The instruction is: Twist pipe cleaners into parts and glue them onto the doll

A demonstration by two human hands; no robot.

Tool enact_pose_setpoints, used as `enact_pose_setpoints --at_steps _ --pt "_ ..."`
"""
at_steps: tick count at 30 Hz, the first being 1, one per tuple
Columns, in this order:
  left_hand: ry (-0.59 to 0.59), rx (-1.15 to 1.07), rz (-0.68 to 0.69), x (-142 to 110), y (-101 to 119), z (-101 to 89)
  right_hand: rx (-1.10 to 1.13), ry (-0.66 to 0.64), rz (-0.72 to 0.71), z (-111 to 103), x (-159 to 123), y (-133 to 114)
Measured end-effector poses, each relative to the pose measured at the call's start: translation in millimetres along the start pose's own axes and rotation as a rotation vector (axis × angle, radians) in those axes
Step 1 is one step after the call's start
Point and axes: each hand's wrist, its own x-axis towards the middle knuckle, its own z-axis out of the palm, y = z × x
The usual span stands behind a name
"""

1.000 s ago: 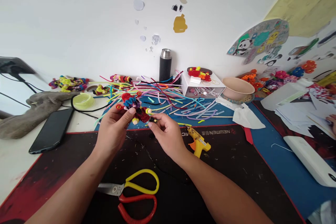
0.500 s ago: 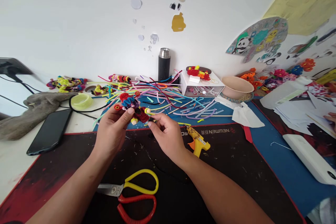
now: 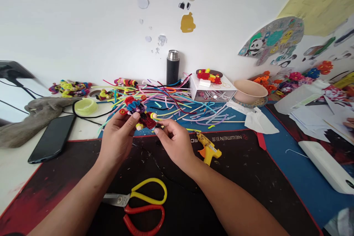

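Above the dark desk mat point(image 3: 243, 177) I hold a small pipe-cleaner doll point(image 3: 148, 121) in both hands. It has a red and blue head part, a dark red fuzzy body and yellow bits at its sides. My left hand point(image 3: 118, 132) pinches the doll near the head, thumb on top. With thumb and fingers my right hand point(image 3: 174, 138) grips its lower end, where a small dark part shows. Scissors point(image 3: 129, 202) with one yellow and one red handle lie on the mat below my hands. A yellow glue gun point(image 3: 208, 149) rests right of my right hand.
Loose pipe cleaners point(image 3: 177, 101) spread behind my hands. A black thermos point(image 3: 173, 68), a white box point(image 3: 212, 90) and a beige bowl point(image 3: 250, 92) stand near the wall. To the left lie a phone point(image 3: 52, 138) and a green roll point(image 3: 86, 107); a white device point(image 3: 326, 166) lies right.
The doll has tilted slightly in my hands, and its lower end shows a little more. Both hands keep their grip in nearly the same place.
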Motion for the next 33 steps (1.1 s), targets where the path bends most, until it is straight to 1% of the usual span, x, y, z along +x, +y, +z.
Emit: enact_pose_setpoints --at_steps 4,19,24,27,29,33 --pt "0.016 -0.008 0.008 -0.9 1.5 1.5 0.004 -0.002 -0.002 -0.3 -0.2 -1.3" --pt "-0.012 -0.001 0.015 -2.4 -1.0 0.7 0.018 0.019 -0.005 0.3 -0.1 -0.2" --pt "0.005 0.014 0.036 -4.0 2.7 2.8 0.071 -0.010 0.061 -0.4 1.0 -0.4" --pt "-0.021 0.045 0.065 -4.6 4.4 2.8 0.096 -0.037 0.106 -0.6 1.7 1.1" --pt "-0.032 0.072 0.085 -4.1 4.7 0.9 0.114 -0.055 0.112 -0.2 2.2 2.9" --pt "-0.013 0.146 0.148 -1.5 5.1 -5.6 0.208 -0.094 0.147 0.1 3.6 4.4"
